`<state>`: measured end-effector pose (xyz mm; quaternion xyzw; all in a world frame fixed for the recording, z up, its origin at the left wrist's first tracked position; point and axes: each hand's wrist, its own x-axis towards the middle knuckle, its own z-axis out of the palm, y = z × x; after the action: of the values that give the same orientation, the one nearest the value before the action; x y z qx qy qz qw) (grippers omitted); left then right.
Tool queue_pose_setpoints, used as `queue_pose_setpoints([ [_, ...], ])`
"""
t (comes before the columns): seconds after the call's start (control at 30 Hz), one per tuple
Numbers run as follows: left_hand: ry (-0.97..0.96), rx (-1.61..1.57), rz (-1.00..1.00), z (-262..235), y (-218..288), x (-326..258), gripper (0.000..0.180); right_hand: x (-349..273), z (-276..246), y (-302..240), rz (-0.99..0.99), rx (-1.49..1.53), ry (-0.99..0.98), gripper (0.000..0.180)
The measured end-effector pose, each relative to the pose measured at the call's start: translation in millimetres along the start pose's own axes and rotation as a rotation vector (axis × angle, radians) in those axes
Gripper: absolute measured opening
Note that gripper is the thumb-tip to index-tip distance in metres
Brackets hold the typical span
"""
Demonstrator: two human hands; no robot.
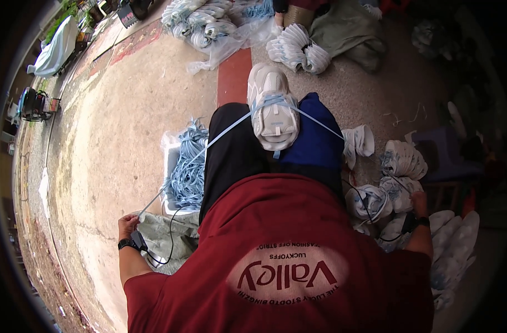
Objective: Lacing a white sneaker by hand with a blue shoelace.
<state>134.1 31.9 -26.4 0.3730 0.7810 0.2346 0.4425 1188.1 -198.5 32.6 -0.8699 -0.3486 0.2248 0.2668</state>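
A white and beige sneaker [275, 125] rests on my thighs, its tongue towards me. Light blue shoelace [227, 132] crosses its upper, and one length runs out taut to each side. Out at the lower left, my left hand [128, 225] is closed in a pinch on one end. My right hand [419, 203] is closed far to the right, beside stacked white shoe uppers [404, 159]. The other taut length leads towards it, partly lost against the uppers; its fingertips are hard to see. Each wrist wears a black band with a small box and dark cable.
Left of my leg, a white box [169, 206] holds a heap of light blue laces [188, 175], with grey-green sacking [167, 233] beside it. More bundled uppers [299, 49] and clear plastic [231, 49] lie ahead, near another person's hand. A dark plastic stool [445, 152] stands right.
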Motion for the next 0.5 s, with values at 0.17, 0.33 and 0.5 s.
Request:
queue_pose_setpoints([
  [0.17,-0.010,0.055,-0.113,38,-44,21,0.009,-14,-87,145,-0.093,-0.551,0.049,0.015],
  [0.33,0.100,0.060,-0.101,16,-45,-5,0.014,-41,-38,139,-0.110,-0.523,-0.052,0.014],
  [0.5,0.086,0.415,-0.033,43,-54,27,0.022,-31,8,114,-0.526,-1.427,-0.166,0.013],
])
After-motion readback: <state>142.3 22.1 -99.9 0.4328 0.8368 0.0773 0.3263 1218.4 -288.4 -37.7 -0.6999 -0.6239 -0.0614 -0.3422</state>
